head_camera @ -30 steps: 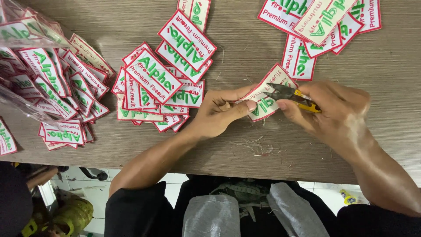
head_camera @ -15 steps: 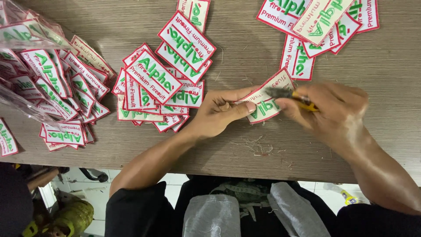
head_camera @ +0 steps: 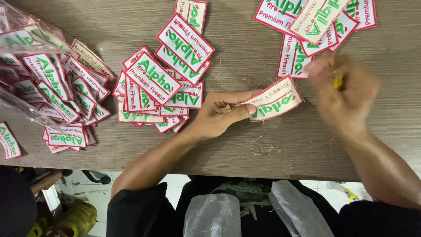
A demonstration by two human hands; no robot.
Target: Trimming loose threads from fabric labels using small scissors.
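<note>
My left hand [head_camera: 219, 115] pinches one white embroidered patch [head_camera: 275, 100] with a red border and green lettering, holding it just above the wooden table [head_camera: 245, 52]. My right hand [head_camera: 344, 94] is blurred to the right of the patch, apart from it, and grips small yellow-handled thread snips [head_camera: 338, 81]. Only a bit of the yellow handle shows between the fingers.
A heap of the same patches [head_camera: 162, 85] lies left of my left hand, another pile [head_camera: 313, 26] at the top right. More patches [head_camera: 48, 87] spill from a clear plastic bag [head_camera: 22, 39] at the far left. Cut thread scraps [head_camera: 258, 147] lie near the table's front edge.
My right hand with the snips has pulled away from the patch, up and to the right. My left hand keeps holding the patch in nearly the same place.
</note>
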